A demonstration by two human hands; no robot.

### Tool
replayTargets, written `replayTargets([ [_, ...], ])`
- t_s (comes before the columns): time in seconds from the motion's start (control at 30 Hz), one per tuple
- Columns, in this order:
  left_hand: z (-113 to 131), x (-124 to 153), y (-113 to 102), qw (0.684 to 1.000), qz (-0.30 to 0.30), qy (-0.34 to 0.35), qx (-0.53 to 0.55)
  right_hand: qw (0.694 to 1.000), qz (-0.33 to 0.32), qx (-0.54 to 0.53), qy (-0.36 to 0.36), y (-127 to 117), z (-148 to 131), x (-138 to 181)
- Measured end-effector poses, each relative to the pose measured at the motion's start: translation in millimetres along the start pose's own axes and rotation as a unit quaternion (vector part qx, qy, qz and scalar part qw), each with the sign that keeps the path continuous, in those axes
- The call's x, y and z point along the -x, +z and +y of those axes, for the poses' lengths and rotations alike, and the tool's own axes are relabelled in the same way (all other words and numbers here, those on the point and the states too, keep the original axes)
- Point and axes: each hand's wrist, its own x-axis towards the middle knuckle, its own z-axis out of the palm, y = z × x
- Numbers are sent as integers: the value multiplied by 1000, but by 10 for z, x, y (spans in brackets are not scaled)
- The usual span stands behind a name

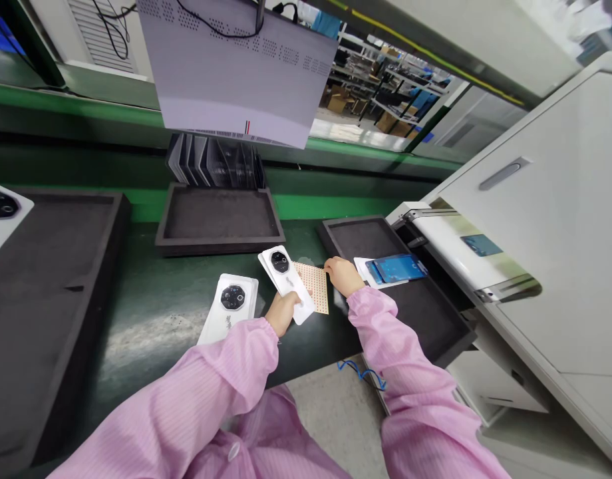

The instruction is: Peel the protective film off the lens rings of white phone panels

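Observation:
My left hand [285, 311] is closed around a white phone back cover [285, 278] with a round black camera ring, holding it tilted above the green bench. My right hand [342, 274] rests with its fingers curled at the right edge of a tan dotted sheet [316, 286] lying on the bench. What those fingers pinch is hidden. A second white cover [231, 309] with a black camera ring lies flat to the left of my left hand. Both my sleeves are pink.
A dark foam tray [219, 223] sits behind, with stacked clear trays [216, 163] leaning beyond it. A large dark tray [46, 286] is at left. Another dark tray [426, 313] at right holds a blue-filmed part [396, 267]. A white machine cabinet [545, 219] stands at right.

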Motion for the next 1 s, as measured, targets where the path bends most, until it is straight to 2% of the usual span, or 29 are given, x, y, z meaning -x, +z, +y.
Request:
replayTargets([
  [0.23, -6, 2, -12, 1000, -1, 0, -19, 999, 33, -9, 19, 11, -41, 21],
  [0.37, -4, 7, -5, 1000, -2, 0, -19, 998, 49, -34, 6, -13, -20, 34],
  [0.53, 0, 8, -5, 1000, -9, 1, -17, 997, 52, -55, -9, -35, -15, 36],
  [1.0, -56, -22, -36, 999, -8, 11, -29, 996, 67, -65, 14, -24, -78, 32],
])
